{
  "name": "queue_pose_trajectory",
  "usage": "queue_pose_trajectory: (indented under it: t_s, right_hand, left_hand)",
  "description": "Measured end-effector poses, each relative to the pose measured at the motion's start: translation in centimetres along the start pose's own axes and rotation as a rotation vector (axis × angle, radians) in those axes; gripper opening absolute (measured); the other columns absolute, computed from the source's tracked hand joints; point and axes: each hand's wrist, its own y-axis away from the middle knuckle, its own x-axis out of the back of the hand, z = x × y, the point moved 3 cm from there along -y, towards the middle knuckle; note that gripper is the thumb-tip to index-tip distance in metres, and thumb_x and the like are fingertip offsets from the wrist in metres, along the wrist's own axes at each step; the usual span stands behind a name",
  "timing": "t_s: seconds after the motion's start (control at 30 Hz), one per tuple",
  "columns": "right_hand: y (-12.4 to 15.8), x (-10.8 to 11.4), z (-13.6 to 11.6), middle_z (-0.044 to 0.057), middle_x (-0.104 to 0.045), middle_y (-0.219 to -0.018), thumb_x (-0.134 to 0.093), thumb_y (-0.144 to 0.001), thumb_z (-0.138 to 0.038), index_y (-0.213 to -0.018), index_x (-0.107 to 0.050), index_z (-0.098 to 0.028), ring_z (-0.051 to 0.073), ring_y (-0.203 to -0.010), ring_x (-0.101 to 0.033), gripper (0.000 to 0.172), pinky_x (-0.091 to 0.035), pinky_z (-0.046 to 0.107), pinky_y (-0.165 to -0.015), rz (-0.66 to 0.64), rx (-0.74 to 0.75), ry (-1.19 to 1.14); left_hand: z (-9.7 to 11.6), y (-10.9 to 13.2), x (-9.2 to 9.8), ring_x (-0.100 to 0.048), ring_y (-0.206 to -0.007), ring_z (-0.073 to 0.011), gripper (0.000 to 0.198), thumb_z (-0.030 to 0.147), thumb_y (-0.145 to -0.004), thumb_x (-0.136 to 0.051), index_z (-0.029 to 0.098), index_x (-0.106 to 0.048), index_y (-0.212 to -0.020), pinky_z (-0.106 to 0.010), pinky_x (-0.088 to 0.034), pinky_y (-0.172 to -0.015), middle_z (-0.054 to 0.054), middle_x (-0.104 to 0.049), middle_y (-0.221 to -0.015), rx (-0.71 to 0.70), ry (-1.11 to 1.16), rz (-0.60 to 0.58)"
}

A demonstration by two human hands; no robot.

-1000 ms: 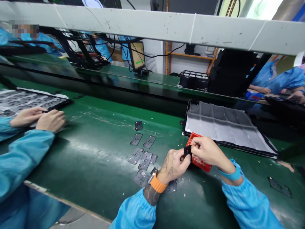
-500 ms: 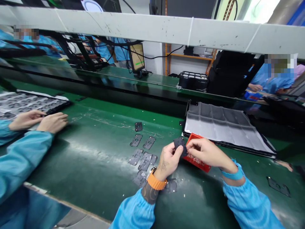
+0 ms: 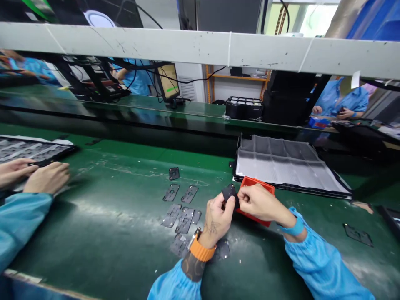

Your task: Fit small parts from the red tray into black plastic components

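Observation:
My left hand [image 3: 218,216] pinches a small dark flat part [image 3: 229,193] between thumb and fingers, just above the green belt [image 3: 118,225]. My right hand [image 3: 258,203] meets it from the right, fingertips closed on the same part's right edge. Under and behind my right hand lies a red tray [image 3: 254,183], mostly hidden by the hand. Several grey flat metal parts [image 3: 183,208] lie on the belt just left of my left wrist, which wears an orange band.
A black tray covered by grey sheeting [image 3: 287,164] sits behind the red tray. Another person's hands [image 3: 37,177] rest at the left by a black tray of parts [image 3: 28,148]. A lone dark part [image 3: 358,234] lies at the right. A white beam [image 3: 200,46] crosses overhead.
Both hands have lifted the dark part off the red tray and drawn it slightly left and up. The camera has shifted, so the scene sits a little further left.

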Motion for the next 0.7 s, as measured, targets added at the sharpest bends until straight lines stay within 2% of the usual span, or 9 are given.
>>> queue_pose_trajectory:
  t_s: [0.13, 0.23, 0.3, 0.33, 0.4, 0.47, 0.5, 0.6, 0.7]
  right_hand:
    - [-0.1, -0.1, 0.0, -0.004, -0.055, -0.06, -0.052, -0.079, -0.01, -0.067, -0.05, -0.019, 0.011, -0.056, -0.047, 0.015, -0.033, 0.023, -0.055, 0.007, 0.018, -0.115]
    - [-0.1, -0.8, 0.1, -0.001, -0.062, -0.068, -0.052, -0.083, -0.017, -0.083, -0.056, -0.019, 0.013, -0.061, -0.059, 0.004, -0.043, 0.022, -0.058, -0.015, 0.019, -0.366]
    - [-0.2, -0.6, 0.8, -0.001, -0.063, -0.07, -0.052, -0.085, -0.023, -0.09, -0.056, -0.018, 0.014, -0.059, -0.062, 0.008, -0.046, 0.022, -0.055, -0.013, -0.006, -0.498]
    - [-0.3, 0.0, 1.6, 0.0, -0.063, -0.07, -0.051, -0.087, -0.027, -0.093, -0.057, -0.018, 0.014, -0.056, -0.062, 0.012, -0.047, 0.022, -0.053, 0.024, -0.031, -0.515]
    - [-1.2, 2.5, 4.0, 0.0, -0.063, -0.071, -0.05, -0.089, -0.034, -0.101, -0.057, -0.017, 0.015, -0.054, -0.062, 0.022, -0.047, 0.023, -0.051, 0.193, -0.113, -0.422]
    - [-3.1, 6.5, 7.2, -0.001, -0.061, -0.065, -0.049, -0.092, -0.034, -0.11, -0.058, -0.015, 0.016, -0.054, -0.062, 0.028, -0.047, 0.024, -0.051, 0.438, -0.254, -0.185]
    - [-4.6, 8.4, 8.8, 0.0, -0.061, -0.066, -0.047, -0.094, -0.03, -0.115, -0.058, -0.014, 0.017, -0.056, -0.062, 0.028, -0.047, 0.025, -0.053, 0.487, -0.296, -0.121]
    - [-10.7, 12.4, 13.3, 0.002, -0.063, -0.067, -0.051, -0.095, -0.021, -0.105, -0.066, -0.011, 0.017, -0.059, -0.062, 0.02, -0.049, 0.028, -0.059, 0.492, -0.395, 0.003]
    - [-16.6, 12.8, 16.9, 0.004, -0.068, -0.086, -0.062, -0.097, -0.027, -0.096, -0.067, -0.012, 0.017, -0.075, -0.066, 0.016, -0.055, 0.032, -0.074, 0.441, -0.465, 0.097]
  left_hand:
    - [-0.6, 0.1, -0.2, -0.039, -0.051, -0.0106, 0.034, 0.042, -0.093, -0.046, 0.017, -0.055, -0.072, -0.022, -0.031, -0.05, 0.004, -0.043, -0.055, 0.068, 0.1, -0.001]
    - [-1.0, 0.3, -0.6, -0.042, -0.049, -0.0116, 0.034, 0.045, -0.095, -0.046, 0.016, -0.06, -0.084, -0.023, -0.033, -0.049, 0.005, -0.045, -0.054, 0.117, 0.158, -0.004]
    - [-0.8, 0.4, -1.0, -0.045, -0.049, -0.0123, 0.034, 0.046, -0.096, -0.045, 0.016, -0.06, -0.094, -0.023, -0.035, -0.05, 0.005, -0.047, -0.054, 0.128, 0.195, -0.048]
    - [-0.7, 0.5, -1.2, -0.046, -0.05, -0.0123, 0.033, 0.045, -0.096, -0.045, 0.016, -0.06, -0.098, -0.023, -0.035, -0.051, 0.005, -0.049, -0.055, 0.127, 0.211, -0.079]
    - [-0.1, 0.7, -1.4, -0.048, -0.052, -0.0122, 0.03, 0.043, -0.096, -0.045, 0.016, -0.057, -0.104, -0.022, -0.036, -0.053, 0.005, -0.051, -0.059, 0.109, 0.226, -0.129]
    - [0.5, 0.8, -1.4, -0.049, -0.054, -0.012, 0.025, 0.038, -0.095, -0.047, 0.017, -0.057, -0.105, -0.022, -0.036, -0.055, 0.005, -0.052, -0.06, 0.084, 0.21, -0.156]
    - [0.8, 0.8, -1.4, -0.049, -0.054, -0.0119, 0.022, 0.035, -0.095, -0.048, 0.017, -0.058, -0.103, -0.022, -0.036, -0.056, 0.005, -0.052, -0.061, 0.074, 0.193, -0.167]
    - [1.2, 1.1, -1.3, -0.052, -0.056, -0.0126, 0.016, 0.029, -0.093, -0.047, 0.019, -0.06, -0.091, -0.023, -0.036, -0.057, 0.002, -0.056, -0.063, 0.063, 0.127, -0.179]
    - [0.5, 1.6, -1.7, -0.054, -0.057, -0.0138, 0.021, 0.029, -0.094, -0.046, 0.021, -0.06, -0.081, -0.024, -0.037, -0.057, 0.0, -0.059, -0.063, 0.032, 0.085, -0.159]
